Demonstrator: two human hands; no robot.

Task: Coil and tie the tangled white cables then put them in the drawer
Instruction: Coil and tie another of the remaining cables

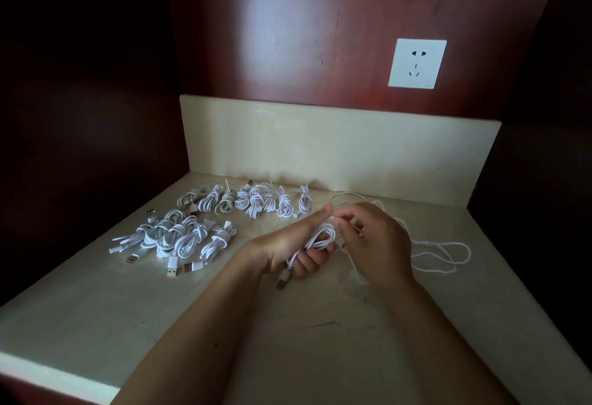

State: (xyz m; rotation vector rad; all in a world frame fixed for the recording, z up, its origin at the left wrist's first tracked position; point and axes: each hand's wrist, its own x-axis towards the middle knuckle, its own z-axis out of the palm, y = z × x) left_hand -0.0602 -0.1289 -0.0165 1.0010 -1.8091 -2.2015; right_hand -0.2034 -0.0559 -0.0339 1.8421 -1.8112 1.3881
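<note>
My left hand grips a coil of white cable over the middle of the beige counter; its USB plug hangs below the fingers. My right hand pinches a strand of that same cable just above the coil. Loose white cable trails in loops on the counter to the right of my hands. Several tied white cable bundles lie in a near group at the left and a far row by the backsplash. No drawer is in view.
A beige backsplash runs along the back of the counter. Above it is a red-brown wooden panel with a white wall socket. Dark side walls close in the counter on both sides. The counter's front edge is at lower left.
</note>
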